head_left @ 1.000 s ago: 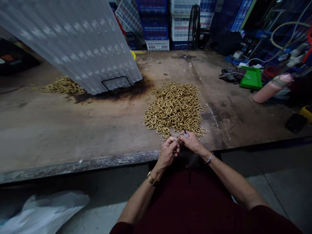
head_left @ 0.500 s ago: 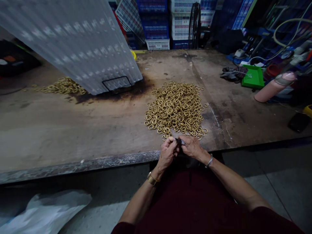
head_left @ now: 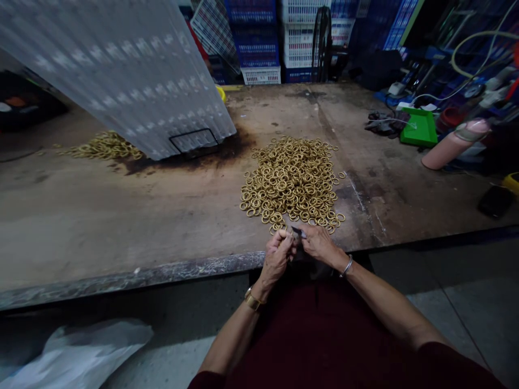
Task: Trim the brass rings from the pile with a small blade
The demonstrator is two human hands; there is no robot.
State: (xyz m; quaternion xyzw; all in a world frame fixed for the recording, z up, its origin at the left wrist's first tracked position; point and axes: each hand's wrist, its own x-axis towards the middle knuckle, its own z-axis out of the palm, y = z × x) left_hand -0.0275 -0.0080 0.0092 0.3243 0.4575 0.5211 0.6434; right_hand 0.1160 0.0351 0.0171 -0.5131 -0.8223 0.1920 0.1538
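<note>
Close to the table's front edge, my left hand is closed in a pinch on what looks like a gold-coloured ring, mostly hidden by the fingers. Facing it, my right hand is closed round a small knife, its dark blade pointing at the left fingertips. A narrow gap separates the blade tip from the left hand. Just beyond both hands lies a large heap of gold-coloured metal rings, with a few loose ones at its near edge.
On the wooden table, a tall grey ribbed panel leans at left, beside more rings. To the right are a green tray, a pink bottle and a dark cloth. Stacked crates stand behind.
The knife's blade has drawn slightly away from the left fingertips and tilted upward. Both hands stay almost in the same place.
</note>
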